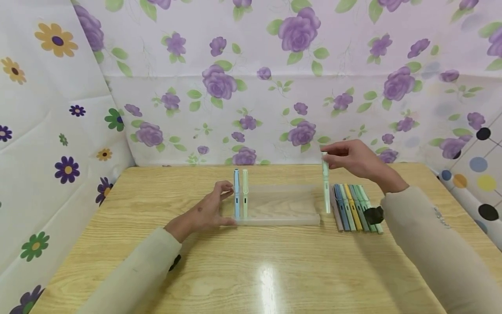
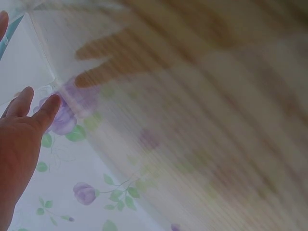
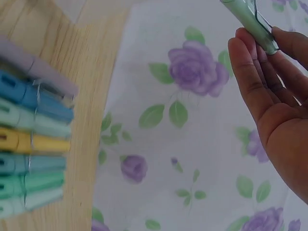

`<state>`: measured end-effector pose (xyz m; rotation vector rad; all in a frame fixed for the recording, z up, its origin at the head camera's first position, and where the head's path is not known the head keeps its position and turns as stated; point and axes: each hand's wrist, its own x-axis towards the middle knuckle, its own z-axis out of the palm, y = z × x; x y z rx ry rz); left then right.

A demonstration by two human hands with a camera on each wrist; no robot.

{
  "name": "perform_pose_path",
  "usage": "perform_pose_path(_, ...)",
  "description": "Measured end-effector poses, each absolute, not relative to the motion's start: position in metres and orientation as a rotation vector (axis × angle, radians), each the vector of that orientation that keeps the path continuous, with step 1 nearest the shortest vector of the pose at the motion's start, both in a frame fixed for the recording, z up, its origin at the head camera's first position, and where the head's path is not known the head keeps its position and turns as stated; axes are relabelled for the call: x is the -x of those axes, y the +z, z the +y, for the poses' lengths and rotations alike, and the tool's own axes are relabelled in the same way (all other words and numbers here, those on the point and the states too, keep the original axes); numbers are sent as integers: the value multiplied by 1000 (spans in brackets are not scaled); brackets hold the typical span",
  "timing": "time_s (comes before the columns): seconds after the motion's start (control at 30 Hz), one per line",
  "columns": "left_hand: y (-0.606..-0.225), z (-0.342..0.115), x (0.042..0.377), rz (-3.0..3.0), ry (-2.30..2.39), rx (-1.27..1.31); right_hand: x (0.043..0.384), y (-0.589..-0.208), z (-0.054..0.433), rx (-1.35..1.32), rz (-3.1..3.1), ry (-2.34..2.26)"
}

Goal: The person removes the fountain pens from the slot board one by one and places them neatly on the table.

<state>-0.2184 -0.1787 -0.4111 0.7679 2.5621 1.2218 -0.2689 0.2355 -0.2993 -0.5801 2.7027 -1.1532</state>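
A clear tray [image 1: 282, 220] lies on the table with a blue pen [image 1: 236, 194] and a pale yellow-green pen [image 1: 245, 194] side by side at its left end. My left hand [image 1: 208, 209] rests at that end, thumb by the front edge, fingers extended farther back. In the left wrist view, those fingers [image 2: 45, 113] look fairly straight beside the see-through plastic. Right of the tray, my right hand [image 1: 351, 159] pinches a mint-green pen [image 1: 326, 185] by its top end, and the pen hangs nearly upright. The right wrist view shows its clip end between thumb and fingertips.
Right of the tray lies a row of several capped pens [image 1: 354, 207] in mauve, blue, yellow and greens, partly behind the right wrist's black camera [image 1: 374, 215]. A flowered sheet [image 1: 251, 87] hangs along the back edge of the wooden table [image 1: 219, 270].
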Motion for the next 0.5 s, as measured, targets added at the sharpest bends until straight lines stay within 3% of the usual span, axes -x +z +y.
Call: perform_pose_path(0.5, -413, -178, 219, 2566, 1227, -782, 265, -311, 297, 354, 2775, -1086)
